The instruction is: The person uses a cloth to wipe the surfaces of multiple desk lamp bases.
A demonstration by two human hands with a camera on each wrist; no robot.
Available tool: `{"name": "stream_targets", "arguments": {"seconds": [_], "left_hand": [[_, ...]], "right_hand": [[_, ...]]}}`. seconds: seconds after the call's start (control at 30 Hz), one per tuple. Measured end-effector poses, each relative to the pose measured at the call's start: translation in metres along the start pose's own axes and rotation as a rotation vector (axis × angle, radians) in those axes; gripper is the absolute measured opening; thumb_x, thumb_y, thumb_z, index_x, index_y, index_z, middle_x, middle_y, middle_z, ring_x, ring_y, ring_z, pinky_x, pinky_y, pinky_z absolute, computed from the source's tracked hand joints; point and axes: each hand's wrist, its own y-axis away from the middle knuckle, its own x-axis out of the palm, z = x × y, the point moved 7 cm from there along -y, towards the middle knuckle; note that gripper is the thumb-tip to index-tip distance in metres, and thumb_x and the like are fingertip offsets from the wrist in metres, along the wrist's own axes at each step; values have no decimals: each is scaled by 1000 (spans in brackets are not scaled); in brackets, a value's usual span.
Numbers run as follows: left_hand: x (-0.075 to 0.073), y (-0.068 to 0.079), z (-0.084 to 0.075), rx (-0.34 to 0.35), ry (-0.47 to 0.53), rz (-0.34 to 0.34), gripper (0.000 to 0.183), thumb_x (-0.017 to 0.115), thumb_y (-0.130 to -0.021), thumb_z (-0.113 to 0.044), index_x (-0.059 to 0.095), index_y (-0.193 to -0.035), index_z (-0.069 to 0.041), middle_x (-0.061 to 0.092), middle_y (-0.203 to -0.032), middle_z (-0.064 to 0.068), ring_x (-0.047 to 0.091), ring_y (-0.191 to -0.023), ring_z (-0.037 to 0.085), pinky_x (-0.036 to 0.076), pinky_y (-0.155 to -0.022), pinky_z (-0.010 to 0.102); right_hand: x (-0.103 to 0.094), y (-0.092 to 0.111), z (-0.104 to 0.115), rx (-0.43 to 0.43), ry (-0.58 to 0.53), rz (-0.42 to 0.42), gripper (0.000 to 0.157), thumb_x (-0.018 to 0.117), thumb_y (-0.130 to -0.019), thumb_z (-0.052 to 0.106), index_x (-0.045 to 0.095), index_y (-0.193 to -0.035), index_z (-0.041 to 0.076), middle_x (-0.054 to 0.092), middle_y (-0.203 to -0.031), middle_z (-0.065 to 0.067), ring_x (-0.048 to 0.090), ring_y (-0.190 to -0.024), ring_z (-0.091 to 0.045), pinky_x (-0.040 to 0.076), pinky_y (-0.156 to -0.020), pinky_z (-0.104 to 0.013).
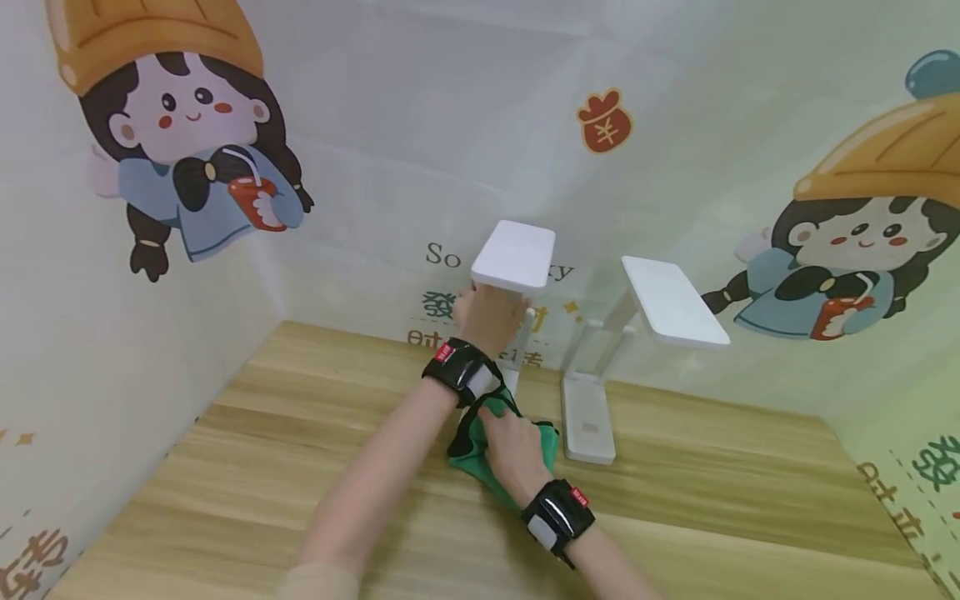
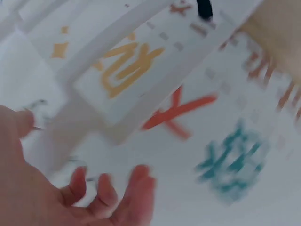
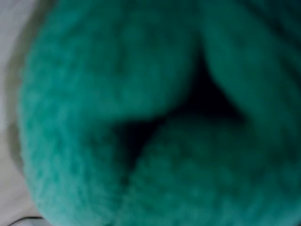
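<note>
A white desk lamp stands near the back wall, its flat head (image 1: 515, 254) tilted above its slim arm (image 1: 522, 346). Just beneath that head is my left hand (image 1: 489, 318), its fingertips hidden in the head view. In the left wrist view the left hand (image 2: 28, 188) has its fingers loosely bent and spread beside the lamp's white arm (image 2: 127, 113), with nothing held. Lower down, my right hand (image 1: 516, 450) grips a green cloth with black edging (image 1: 468, 462) by the lamp's foot. Bunched folds of the cloth (image 3: 94, 94) fill the right wrist view.
A second white lamp, with base (image 1: 588, 421) and flat head (image 1: 673, 300), stands close on the right. The wooden tabletop (image 1: 300, 433) meets a printed wall covering (image 1: 360, 167) at the back and both sides.
</note>
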Motion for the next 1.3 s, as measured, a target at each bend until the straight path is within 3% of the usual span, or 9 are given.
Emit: {"name": "stream_targets", "arguments": {"seconds": [0.07, 0.17, 0.3, 0.43, 0.57, 0.83, 1.03, 1.2, 1.3], "left_hand": [[-6, 4, -14, 47, -61, 9, 30, 59, -92, -38, 60, -97, -8, 66, -78, 7, 60, -59, 19, 42, -48, 27], [-5, 13, -37, 140, -93, 207, 34, 56, -94, -34, 55, -67, -12, 61, -65, 1, 51, -53, 12, 37, -45, 23], [1, 21, -63, 250, -88, 385, 42, 50, -97, -39, 52, -64, -13, 62, -72, 1, 53, -58, 12, 41, -50, 24], [7, 15, -81, 270, -75, 337, 34, 49, -97, -39, 65, -99, -9, 68, -93, 4, 66, -76, 17, 53, -63, 30], [21, 8, -93, 212, 11, 355, 44, 49, -98, -39, 55, -126, -6, 62, -117, 9, 64, -100, 25, 54, -78, 39], [47, -5, -116, 225, 117, 328, 35, 47, -100, -34, 52, -122, -7, 60, -114, 9, 62, -101, 25, 54, -76, 35], [64, -8, -124, 156, 280, 331, 35, 53, -97, -39, 57, -111, -7, 69, -92, 9, 66, -74, 20, 46, -54, 26], [67, -8, -123, 58, 318, 313, 37, 54, -95, -41, 58, -111, -8, 70, -84, 9, 58, -60, 15, 33, -44, 21], [68, -8, -121, 38, 346, 320, 37, 54, -95, -39, 56, -114, -7, 70, -86, 11, 59, -60, 16, 36, -45, 22]], "right_hand": [[-10, 2, -5, 7, 26, -11, 24, 68, -73, -1, 60, -89, 15, 56, -62, -7, 54, -48, -21, 35, -36, -31], [-31, 10, -12, 14, 90, -32, 24, 69, -74, 1, 60, -91, 17, 57, -64, -7, 51, -47, -20, 33, -35, -30], [-63, 20, -29, 37, 157, -81, 24, 69, -75, 1, 59, -91, 16, 59, -68, -10, 51, -47, -23, 34, -35, -32], [-81, 21, -62, 92, 196, -126, 21, 67, -77, -3, 55, -86, 12, 60, -68, -14, 47, -44, -23, 32, -34, -31], [-72, 13, -94, 116, 192, -69, 19, 65, -79, -4, 57, -89, 10, 60, -67, -15, 48, -46, -25, 31, -36, -30], [-18, 8, -135, 205, -128, 270, 35, 68, -81, 7, 67, -116, 9, 69, -91, -16, 56, -62, -19, 43, -52, -32], [-9, 8, -140, 200, -163, 306, 30, 67, -82, 10, 69, -112, 9, 66, -84, -9, 50, -64, -17, 39, -57, -29], [-11, 6, -137, 190, -162, 314, 25, 67, -80, 10, 69, -105, 5, 42, -61, -1, 41, -58, -15, 28, -53, -25], [-13, 7, -135, 183, -178, 321, 27, 66, -80, 10, 70, -107, 6, 51, -63, -3, 45, -58, -16, 30, -54, -25]]}}
